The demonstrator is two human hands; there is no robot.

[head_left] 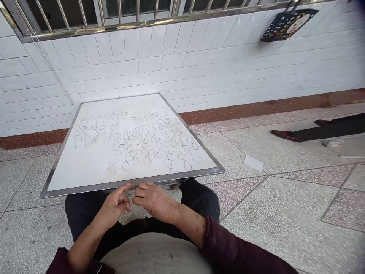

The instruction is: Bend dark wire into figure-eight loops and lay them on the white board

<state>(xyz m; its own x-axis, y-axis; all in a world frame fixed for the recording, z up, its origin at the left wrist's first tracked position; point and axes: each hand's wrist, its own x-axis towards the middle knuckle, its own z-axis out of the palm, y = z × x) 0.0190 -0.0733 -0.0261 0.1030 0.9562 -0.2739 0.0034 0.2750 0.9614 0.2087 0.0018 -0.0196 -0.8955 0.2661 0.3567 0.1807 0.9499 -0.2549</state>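
Note:
My left hand and my right hand meet above my lap, at the near edge of a white board with a grey metal frame. The left index finger points toward the right hand while its other fingers curl in. My right fingers are bent and pressed together; anything pinched between the hands is too thin or hidden to make out. Many thin dark wire-like pieces lie on the board. Toward the right they form figure-eight loops; at the upper left are single loops with straight tails.
Behind the board rises a white tiled wall with a barred window. A patterned bag hangs at the upper right. Another person's legs and dark shoes show at right, near a white paper on the floor.

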